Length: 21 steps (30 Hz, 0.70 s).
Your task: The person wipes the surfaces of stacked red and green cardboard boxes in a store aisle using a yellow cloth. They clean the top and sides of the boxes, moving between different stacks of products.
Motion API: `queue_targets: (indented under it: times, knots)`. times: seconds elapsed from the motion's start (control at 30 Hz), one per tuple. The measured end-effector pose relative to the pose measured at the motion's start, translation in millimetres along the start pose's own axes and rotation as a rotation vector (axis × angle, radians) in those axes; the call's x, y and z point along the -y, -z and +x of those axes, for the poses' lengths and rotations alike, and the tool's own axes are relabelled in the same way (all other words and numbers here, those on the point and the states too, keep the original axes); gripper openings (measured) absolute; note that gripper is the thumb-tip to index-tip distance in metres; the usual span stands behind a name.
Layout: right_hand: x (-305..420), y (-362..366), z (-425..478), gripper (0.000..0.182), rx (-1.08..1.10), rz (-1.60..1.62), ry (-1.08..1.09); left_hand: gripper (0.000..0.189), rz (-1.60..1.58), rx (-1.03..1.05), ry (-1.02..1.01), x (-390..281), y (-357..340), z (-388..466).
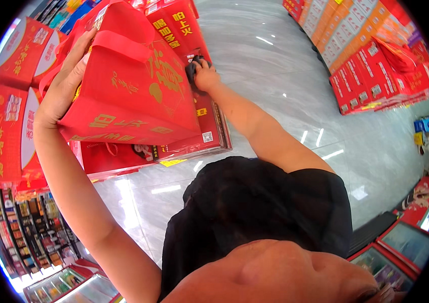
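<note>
A large red gift bag [142, 87] with gold lettering and red ribbon handles leans at a tilt above a stack of red boxes [214, 121]. My left hand [66, 83] grips the bag along its left upper edge, fingers stretched out, and part of the hand is hidden behind the bag. My right hand [206, 75] holds a dark grey cloth [192, 74] against the red packaging just right of the bag. The bag hides much of the stack beneath it.
Red cartons [6, 132] are piled at left. Beyond the bag stands another red box [172, 26]. Orange and white cartons [343, 34] and red boxes [369, 79] are stacked across the grey tiled floor [267, 87]. Shelves [28, 223] and glass-topped freezers [407, 238] line the lower sides.
</note>
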State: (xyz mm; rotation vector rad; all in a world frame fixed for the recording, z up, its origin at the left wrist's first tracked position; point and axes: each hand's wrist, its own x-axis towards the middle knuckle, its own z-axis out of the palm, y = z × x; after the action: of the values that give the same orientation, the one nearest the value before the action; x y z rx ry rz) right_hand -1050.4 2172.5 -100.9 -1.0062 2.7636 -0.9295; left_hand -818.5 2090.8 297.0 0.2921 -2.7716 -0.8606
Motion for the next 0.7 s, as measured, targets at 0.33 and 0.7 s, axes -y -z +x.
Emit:
queue_targets:
  times: [0.33,0.7]
  knots:
    - [-10,12,-11,0.052,0.028,0.090,0.086,0.052,0.059,0.059,-0.075,-1,6,3]
    - [-36,102,-173,0.030,0.359,0.496,0.403,0.046,-0.271,-0.142,-0.034,-13,18,0]
